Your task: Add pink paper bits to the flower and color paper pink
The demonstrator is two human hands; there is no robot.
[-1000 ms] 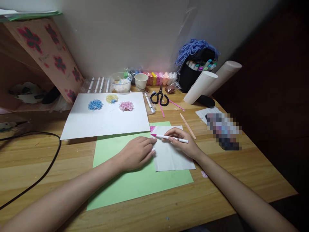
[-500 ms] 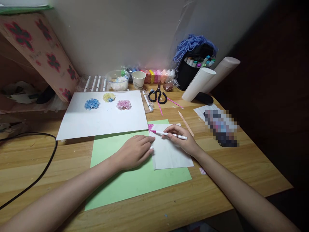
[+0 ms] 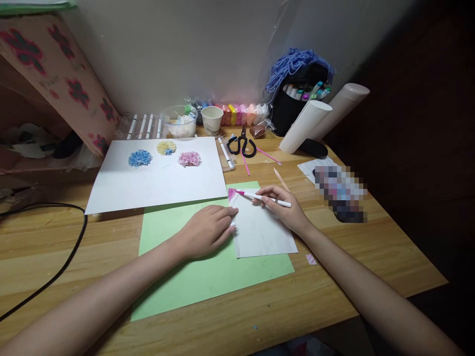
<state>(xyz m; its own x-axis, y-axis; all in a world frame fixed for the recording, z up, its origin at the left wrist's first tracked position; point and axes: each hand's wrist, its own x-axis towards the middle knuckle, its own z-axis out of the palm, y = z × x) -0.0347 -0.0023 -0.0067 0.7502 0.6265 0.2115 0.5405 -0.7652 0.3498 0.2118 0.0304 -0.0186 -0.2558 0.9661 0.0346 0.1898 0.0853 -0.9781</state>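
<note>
In my right hand (image 3: 278,200) is a white marker (image 3: 252,196) with a magenta tip, pinched in a writing grip. Its tip meets the upper left part of a white tissue-like sheet (image 3: 263,227), where a patch of magenta colouring (image 3: 232,193) shows. My left hand (image 3: 210,230) rests across the sheet's left edge, its index finger on the white paper. Between its thumb and curled fingers shows a small white end, apparently the marker cap (image 3: 233,225), mostly hidden. Green paper (image 3: 178,277) lies under the sheet and the left hand.
A white card (image 3: 166,183) bears blue, yellow and pink flower clusters. Black scissors (image 3: 243,143), a paper cup (image 3: 212,120), a clear bowl (image 3: 180,122) and pink strips stand behind. A wooden stick (image 3: 281,179), white tubes (image 3: 306,127) and a blurred-out object (image 3: 339,193) are on the right.
My right hand has shifted slightly up and right with the marker. The magenta patch is a little larger. My left hand stays in place.
</note>
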